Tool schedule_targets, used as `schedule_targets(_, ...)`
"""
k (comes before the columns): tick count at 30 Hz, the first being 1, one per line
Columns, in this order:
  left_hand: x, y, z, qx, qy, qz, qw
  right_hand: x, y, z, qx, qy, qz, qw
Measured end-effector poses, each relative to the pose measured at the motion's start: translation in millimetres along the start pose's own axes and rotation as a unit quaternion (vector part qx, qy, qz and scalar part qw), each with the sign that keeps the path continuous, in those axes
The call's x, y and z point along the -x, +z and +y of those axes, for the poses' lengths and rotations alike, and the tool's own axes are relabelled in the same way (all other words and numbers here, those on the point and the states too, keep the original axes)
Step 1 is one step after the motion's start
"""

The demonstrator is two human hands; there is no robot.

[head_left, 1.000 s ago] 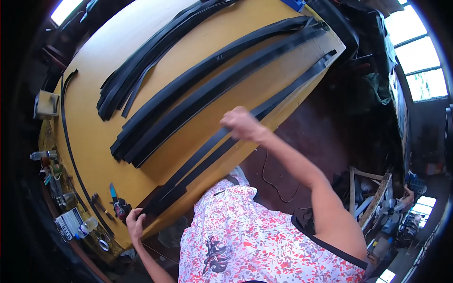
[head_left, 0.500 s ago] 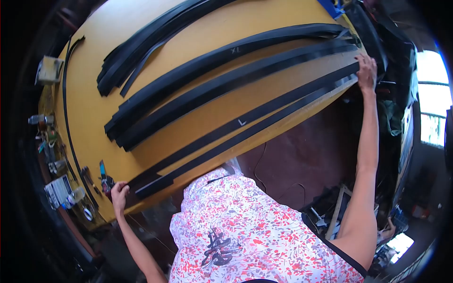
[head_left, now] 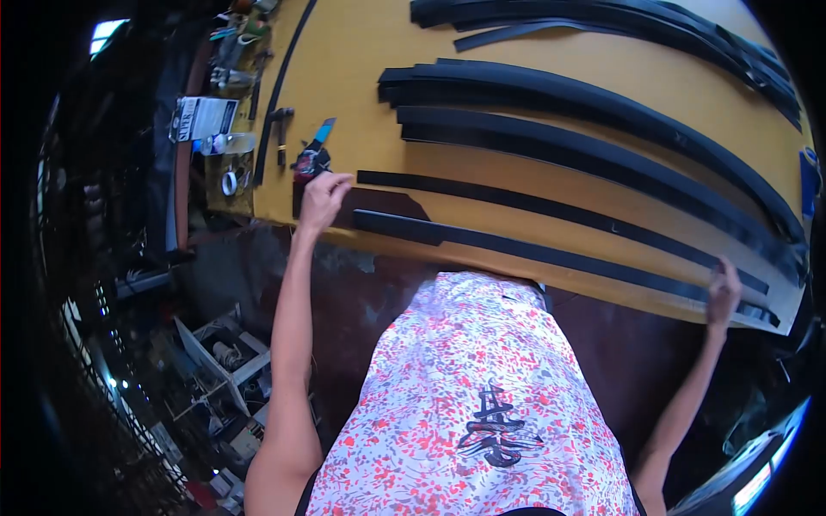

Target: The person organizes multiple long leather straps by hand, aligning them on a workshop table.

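Note:
My left hand [head_left: 325,202] is closed in a pinch beside the left end of a narrow black strip [head_left: 516,199]; whether anything is between the fingertips cannot be made out. Just behind it lies a dark red and black tool [head_left: 311,163] with a teal-handled piece [head_left: 324,131]. My right hand [head_left: 724,292], its fingers blurred, is over the right part of that narrow strip, which bears a pale mark. A second black strip [head_left: 533,251] runs along the table's near edge. Between their left ends is a dark brown flat piece [head_left: 387,205].
Stacks of long black strips [head_left: 533,86] [head_left: 585,142] lie farther back on the yellow table [head_left: 344,86], with another bundle [head_left: 594,15] at the top. A hammer [head_left: 281,129], a tape roll [head_left: 229,183] and a bottle [head_left: 228,144] are at the left. A shelf frame stands below left.
The view has swung toward the left end of the table. The narrow strip's left end now shows beside my left hand. My right hand has moved back from the strip's far end.

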State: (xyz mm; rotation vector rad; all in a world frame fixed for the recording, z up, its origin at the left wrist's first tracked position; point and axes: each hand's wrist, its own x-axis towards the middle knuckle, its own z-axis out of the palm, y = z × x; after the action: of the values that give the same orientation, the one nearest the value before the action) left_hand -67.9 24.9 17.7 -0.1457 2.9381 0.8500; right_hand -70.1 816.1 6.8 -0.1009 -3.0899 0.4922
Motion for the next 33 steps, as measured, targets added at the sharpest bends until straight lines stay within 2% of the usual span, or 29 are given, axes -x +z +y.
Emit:
schedule_targets(1, 10, 1, 9, -0.004, -0.010, -0.048, 0.999, 12, 14, -61, 0.017, -0.084, 0.036, 0.996)
schedule_targets(2, 19, 2, 16, -0.005, -0.016, -0.098, 0.995, 25, 31, -103, -0.009, -0.126, 0.010, 0.992)
schedule_targets(3, 29, 9, 13, -0.039, 0.030, -0.103, 0.994, 38, 52, -145, -0.064, -0.167, 0.011, 0.984)
schedule_targets(4, 37, 19, 7, -0.070, 0.080, -0.108, 0.988, 50, 68, -185, -0.097, -0.158, -0.049, 0.981)
schedule_targets(5, 42, 26, 3, -0.071, 0.087, -0.112, 0.987, 59, 84, -222, -0.124, -0.186, -0.064, 0.972)
schedule_targets(7, 50, 41, -6, -0.081, 0.107, -0.094, 0.987, 75, 113, -281, -0.172, -0.215, -0.075, 0.958)
schedule_targets(9, 54, 52, -12, -0.094, 0.116, -0.088, 0.985, 86, 142, -313, -0.169, -0.254, -0.066, 0.950)
schedule_targets(12, 59, 60, -19, -0.089, 0.128, -0.077, 0.985, 91, 165, -329, -0.118, -0.268, -0.087, 0.952)
schedule_targets(14, 57, 57, -17, -0.082, 0.130, -0.074, 0.985, 88, 173, -326, -0.086, -0.270, -0.052, 0.958)
schedule_targets(16, 51, 53, -18, -0.061, 0.122, -0.109, 0.985, 86, 168, -327, -0.089, -0.238, -0.092, 0.963)
schedule_targets(23, 33, 58, -34, 0.000, 0.151, -0.162, 0.975, 87, 182, -334, -0.039, -0.249, -0.048, 0.967)
schedule_targets(26, 27, 66, -50, 0.080, 0.100, -0.197, 0.972, 85, 191, -334, -0.032, -0.241, -0.053, 0.969)
schedule_targets(27, 25, 63, -50, 0.101, 0.076, -0.234, 0.964, 84, 188, -335, -0.035, -0.240, -0.063, 0.968)
schedule_targets(28, 23, 64, -53, 0.120, 0.094, -0.239, 0.959, 84, 184, -335, -0.040, -0.239, -0.074, 0.967)
schedule_targets(29, 20, 62, -54, 0.109, 0.085, -0.270, 0.953, 81, 179, -335, -0.054, -0.239, -0.090, 0.965)
schedule_targets(30, 20, 55, -47, 0.070, 0.114, -0.263, 0.955, 80, 175, -335, -0.071, -0.240, -0.107, 0.962)
schedule_targets(33, 16, 44, -38, 0.056, 0.128, -0.270, 0.953, 76, 171, -334, -0.054, -0.256, -0.122, 0.957)
